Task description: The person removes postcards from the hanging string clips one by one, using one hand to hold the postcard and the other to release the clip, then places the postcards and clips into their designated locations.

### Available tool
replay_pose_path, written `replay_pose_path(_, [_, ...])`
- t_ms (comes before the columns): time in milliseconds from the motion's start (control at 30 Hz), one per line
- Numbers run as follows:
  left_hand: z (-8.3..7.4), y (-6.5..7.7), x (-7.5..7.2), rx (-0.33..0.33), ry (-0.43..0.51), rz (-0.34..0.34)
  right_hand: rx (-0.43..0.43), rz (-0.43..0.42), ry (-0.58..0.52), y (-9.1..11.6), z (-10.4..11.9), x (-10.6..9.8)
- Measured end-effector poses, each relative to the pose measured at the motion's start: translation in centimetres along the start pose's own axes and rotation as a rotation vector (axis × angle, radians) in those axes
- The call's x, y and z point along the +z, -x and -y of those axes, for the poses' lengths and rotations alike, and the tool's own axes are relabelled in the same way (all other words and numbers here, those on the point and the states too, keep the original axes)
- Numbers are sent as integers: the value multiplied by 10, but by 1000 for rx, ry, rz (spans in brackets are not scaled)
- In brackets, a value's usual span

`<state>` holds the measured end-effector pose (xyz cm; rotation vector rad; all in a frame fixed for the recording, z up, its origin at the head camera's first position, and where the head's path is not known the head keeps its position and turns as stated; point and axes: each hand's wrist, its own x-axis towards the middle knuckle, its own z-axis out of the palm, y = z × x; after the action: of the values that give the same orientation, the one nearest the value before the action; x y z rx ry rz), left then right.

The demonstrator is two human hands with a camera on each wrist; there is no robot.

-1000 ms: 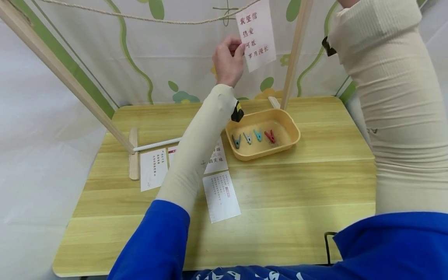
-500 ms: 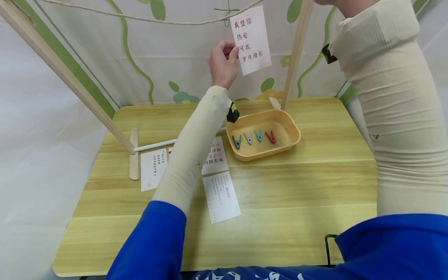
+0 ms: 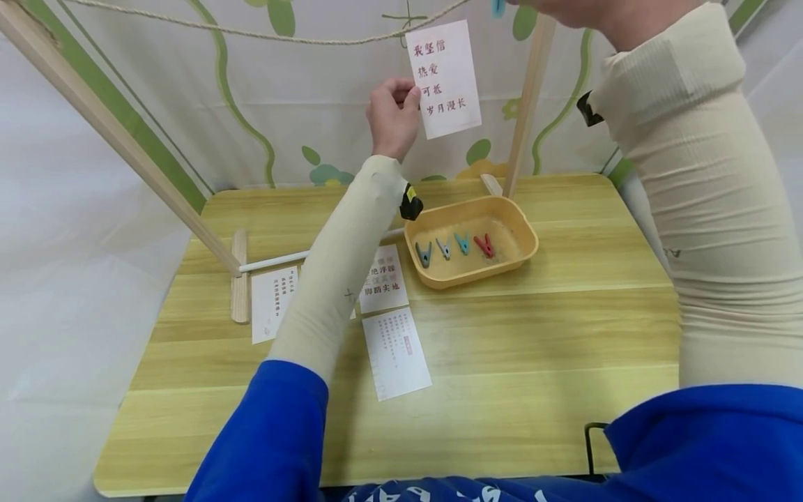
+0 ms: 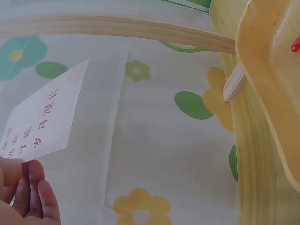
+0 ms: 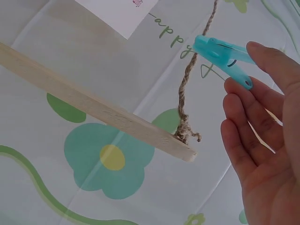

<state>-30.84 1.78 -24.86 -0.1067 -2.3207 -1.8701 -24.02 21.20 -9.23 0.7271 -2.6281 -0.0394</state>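
My left hand (image 3: 393, 118) pinches a white card (image 3: 447, 80) with red handwritten-style characters by its left edge. The card hangs tilted just below the twine (image 3: 251, 35); whether its top touches the twine is unclear. At the top of the head view, my right hand (image 3: 602, 15) is partly cut off. From the right wrist view, that hand (image 5: 265, 117) squeezes a turquoise clothespin (image 5: 218, 54) by its handles between thumb and index finger. The clothespin's tip overlaps the twine (image 5: 185, 93) there; I cannot tell if it touches.
A yellow tray (image 3: 464, 279) on the wooden table (image 3: 533, 390) holds several clothespins. Printed cards (image 3: 397, 352) lie left of it, partly under my left forearm. Wooden posts (image 3: 113, 132) at left and right (image 3: 530, 104) carry the twine. A white rod (image 3: 276, 260) crosses behind the cards.
My left hand has shifted left and slightly down with the card. My right hand has come left and down, and part of the turquoise clothespin now shows at the head view's top edge.
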Motion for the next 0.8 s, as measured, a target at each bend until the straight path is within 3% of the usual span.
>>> replay_pose_path(100, [1,-2,-1,-5,7,-6,-5,12,2,-1,2,2])
replay_pose_path(333, [6,-2,-4,-50,13,3,167,63,-47,7,2,12])
replay_pose_path(533, [7,-1,-8,-71,11,2,239,49,-51,12,7,15])
replay_pose_path(800, [11,-3,-11,-92,4,-9,246,46,-140,18,10,20])
